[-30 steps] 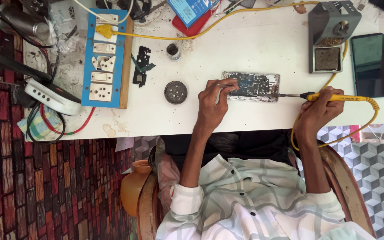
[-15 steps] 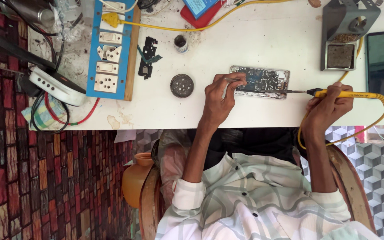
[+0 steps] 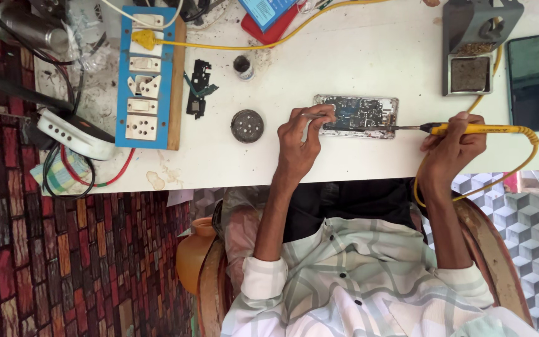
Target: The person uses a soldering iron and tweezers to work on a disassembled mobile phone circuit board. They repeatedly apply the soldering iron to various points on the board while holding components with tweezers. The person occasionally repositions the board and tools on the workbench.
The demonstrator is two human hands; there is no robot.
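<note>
Opened phone point(image 3: 358, 116) at centre of white worktop point(image 3: 357, 56). Left hand point(image 3: 302, 142), at its 8 o'clock, pinches tweezers point(image 3: 312, 115); right hand point(image 3: 451, 146), at 4 o'clock, grip closed around yellow soldering iron point(image 3: 469, 129).

Left hand point(image 3: 301, 140) holds tweezers point(image 3: 314, 115) against the opened phone point(image 3: 360, 116). Right hand point(image 3: 450, 146) grips the yellow soldering iron point(image 3: 469, 129), tip touching the phone's 3 o'clock edge. A round tin point(image 3: 247, 125) lies at the phone's 9 o'clock.
</note>
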